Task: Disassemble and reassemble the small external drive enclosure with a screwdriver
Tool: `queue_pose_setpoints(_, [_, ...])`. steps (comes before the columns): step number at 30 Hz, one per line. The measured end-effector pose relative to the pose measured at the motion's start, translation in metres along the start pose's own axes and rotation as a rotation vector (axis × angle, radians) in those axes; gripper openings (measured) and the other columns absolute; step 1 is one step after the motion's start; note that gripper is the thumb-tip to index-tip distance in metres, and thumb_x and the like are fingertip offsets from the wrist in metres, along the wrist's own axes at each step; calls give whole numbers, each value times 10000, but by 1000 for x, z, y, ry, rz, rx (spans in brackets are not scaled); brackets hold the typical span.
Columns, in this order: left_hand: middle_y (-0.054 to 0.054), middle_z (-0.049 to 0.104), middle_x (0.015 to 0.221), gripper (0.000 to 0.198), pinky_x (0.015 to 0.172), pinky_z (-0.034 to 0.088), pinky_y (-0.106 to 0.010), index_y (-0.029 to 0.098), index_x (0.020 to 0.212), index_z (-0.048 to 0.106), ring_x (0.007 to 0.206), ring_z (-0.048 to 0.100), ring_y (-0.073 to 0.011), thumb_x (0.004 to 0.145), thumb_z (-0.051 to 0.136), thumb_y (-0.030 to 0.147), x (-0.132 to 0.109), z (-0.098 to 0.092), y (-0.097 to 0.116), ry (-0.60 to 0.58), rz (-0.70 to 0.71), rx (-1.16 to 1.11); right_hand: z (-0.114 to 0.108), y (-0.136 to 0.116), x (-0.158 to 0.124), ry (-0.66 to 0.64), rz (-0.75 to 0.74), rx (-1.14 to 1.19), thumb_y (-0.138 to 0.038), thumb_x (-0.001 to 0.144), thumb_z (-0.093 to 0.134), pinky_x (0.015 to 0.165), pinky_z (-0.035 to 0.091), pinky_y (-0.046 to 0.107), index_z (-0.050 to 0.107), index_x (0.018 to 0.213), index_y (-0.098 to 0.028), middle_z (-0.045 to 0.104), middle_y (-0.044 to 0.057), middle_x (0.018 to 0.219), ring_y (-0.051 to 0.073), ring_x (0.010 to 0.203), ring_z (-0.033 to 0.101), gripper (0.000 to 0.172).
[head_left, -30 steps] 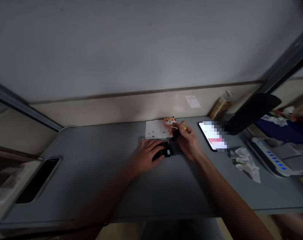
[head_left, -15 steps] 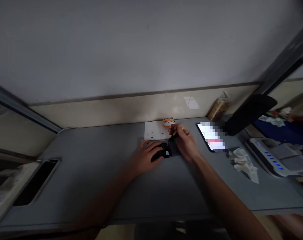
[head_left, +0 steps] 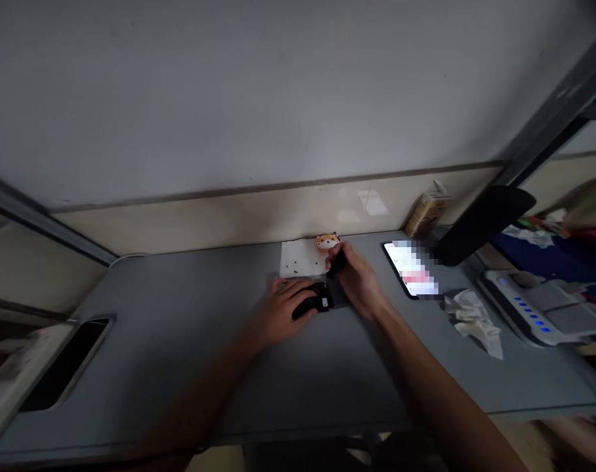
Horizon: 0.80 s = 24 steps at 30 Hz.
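My left hand [head_left: 285,307] lies over the left end of a small flat black device [head_left: 323,302] on the grey desk, fingers curled round its edges. A small white label shows on the device, and its left part is hidden under my fingers. In my right hand [head_left: 359,278] is a dark-handled screwdriver [head_left: 336,265], pinched and pointing down at the device; its tip is too small to make out. Just behind, a white sheet of paper [head_left: 302,252] carries several tiny dark screws [head_left: 295,267]. An orange animal-face item [head_left: 326,242] rests at the sheet's right side.
To the right are a lit phone [head_left: 412,269], crumpled tissue [head_left: 473,321], a drink carton [head_left: 427,213], a dark upright object [head_left: 487,223] and a charging dock [head_left: 528,308] with blue lights. A dark-screened phone [head_left: 66,364] lies at the left edge. The wall closes off the back.
My right hand has turned slightly round the screwdriver, and the yellow on its handle no longer shows. My left hand stays on the device. The whole view has shifted a little.
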<state>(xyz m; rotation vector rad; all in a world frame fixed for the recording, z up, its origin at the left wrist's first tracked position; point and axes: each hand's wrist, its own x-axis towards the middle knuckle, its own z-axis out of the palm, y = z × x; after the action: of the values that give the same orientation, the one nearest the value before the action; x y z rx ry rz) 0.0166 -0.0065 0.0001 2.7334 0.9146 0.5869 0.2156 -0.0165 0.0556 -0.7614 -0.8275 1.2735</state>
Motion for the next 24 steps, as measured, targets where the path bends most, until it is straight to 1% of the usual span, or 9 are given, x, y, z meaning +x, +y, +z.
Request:
queue_pose_setpoints(2, [-81,688,1342,227,1110,420,-507,249,1186,645,1223,645,-261,990,595,351,0,0,0,10,-37,-23,-1,0,-2,19,7,6,-578,665,860,685,495,292,549,742,-241,636,-3,827,143,713,598,466])
queue_pose_setpoints(4, [-69,702,1314,242,1122,416,-495,253,1187,634,1210,652,-257,964,635,349,0,0,0,13,-72,-43,-2,1,-2,23,15,-14,-554,646,888,609,473,281,452,716,-244,617,-32,751,126,619,584,539])
queue_pose_setpoints(7, [-68,707,1301,246,1123,415,-492,241,1177,629,1202,659,-258,958,647,350,0,0,1,9,-79,-47,-2,3,-2,1,-27,-149,-610,704,840,484,374,263,358,703,-256,427,-103,535,94,433,435,598])
queue_pose_setpoints(9, [-70,699,1314,212,1112,418,-496,229,1148,641,1201,660,-263,982,614,360,0,-1,1,5,-66,-40,-1,3,0,-23,-73,-204,-723,752,732,493,378,271,418,727,-261,371,-107,508,102,435,419,559])
queue_pose_setpoints(11, [-70,681,1345,219,1101,422,-499,223,1146,656,1213,654,-277,1013,567,373,0,-1,2,-5,-55,-24,0,3,1,-46,-72,-172,-817,793,593,561,434,294,545,823,-263,421,-81,541,129,506,478,557])
queue_pose_setpoints(14, [-74,667,1374,247,1096,424,-500,228,1164,671,1236,640,-288,1027,546,391,-1,0,1,-1,-41,-3,0,2,1,-47,-25,-107,-780,816,603,660,478,310,645,898,-261,543,-30,658,152,640,555,527])
queue_pose_setpoints(17, [-83,671,1372,252,1111,415,-502,243,1193,670,1253,631,-273,1018,570,394,-1,1,0,5,-28,4,-2,3,0,-33,-26,-103,-674,733,782,701,496,307,591,760,-247,627,-11,793,147,709,605,469])
queue_pose_setpoints(21, [-85,683,1352,262,1111,418,-499,245,1204,676,1237,637,-264,1019,568,396,0,2,0,-8,-24,16,-5,6,0,-2,-63,-183,-657,718,808,548,421,285,403,715,-257,506,-79,589,116,498,513,569])
queue_pose_setpoints(24, [-91,679,1359,274,1109,415,-516,228,1198,681,1238,637,-276,1031,542,395,0,1,0,-6,-11,27,-4,9,1,-3,-120,-226,-752,784,675,558,407,297,481,805,-273,469,-80,576,128,507,480,518])
